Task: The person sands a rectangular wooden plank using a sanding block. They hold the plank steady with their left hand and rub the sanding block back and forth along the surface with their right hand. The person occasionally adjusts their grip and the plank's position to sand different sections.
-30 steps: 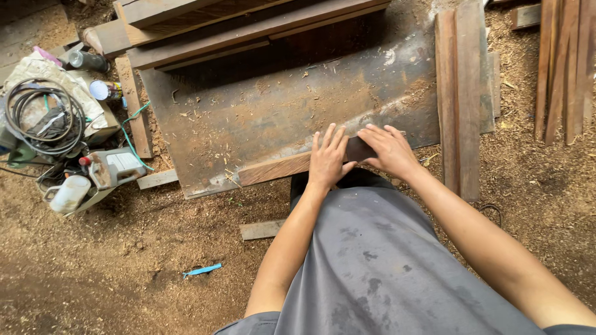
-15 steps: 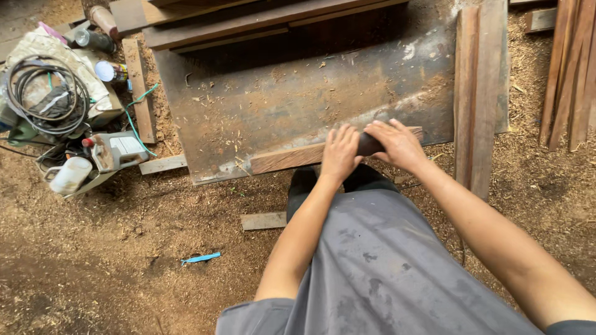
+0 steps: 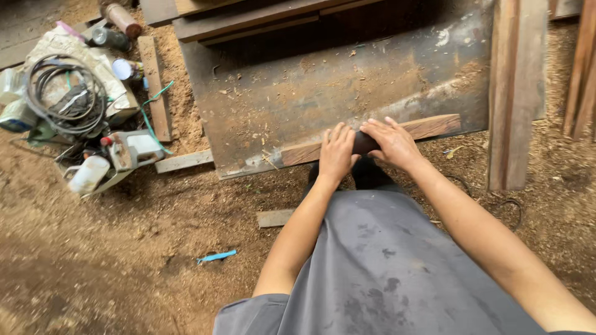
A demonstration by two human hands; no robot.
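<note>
Both hands sit as they did half a second ago; only the camera view has shifted slightly. Small dark block (image 3: 365, 142) lies on the wooden strip (image 3: 428, 128) at the near edge of the dusty metal sheet (image 3: 347, 87), pinned between the hands. Left hand (image 3: 337, 152) flat, fingers together, pressing its left end; right hand (image 3: 390, 141) cupped over its right end. For steady work: even downward pressure, wrists low. Cable coil (image 3: 62, 93) well apart, left.
</note>
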